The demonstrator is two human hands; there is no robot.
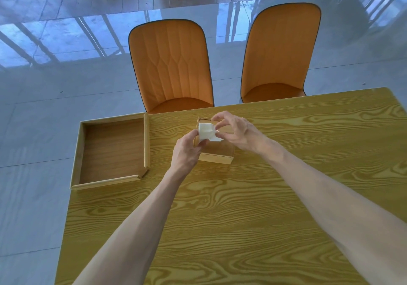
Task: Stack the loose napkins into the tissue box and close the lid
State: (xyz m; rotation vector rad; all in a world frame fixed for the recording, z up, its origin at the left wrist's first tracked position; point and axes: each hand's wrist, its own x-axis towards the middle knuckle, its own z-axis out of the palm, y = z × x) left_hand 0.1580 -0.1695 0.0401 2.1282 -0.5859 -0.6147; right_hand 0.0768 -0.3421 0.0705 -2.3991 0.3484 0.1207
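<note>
One desk (242, 207), wood-grained. One box (217, 154), wooden, top open, mid-desk. One napkin (207, 132), white, held above the box by both hands: left hand (187, 150) grip pinching its near-left corner, right hand (235, 130) grip pinching its right edge. One tray (112, 150), left. Two chairs (169, 64), orange.

A white napkin (208, 133), slightly crumpled, is held above the tissue box (217, 152), a small square light-wood box standing upright near the table's far edge, its top open with white inside.
</note>
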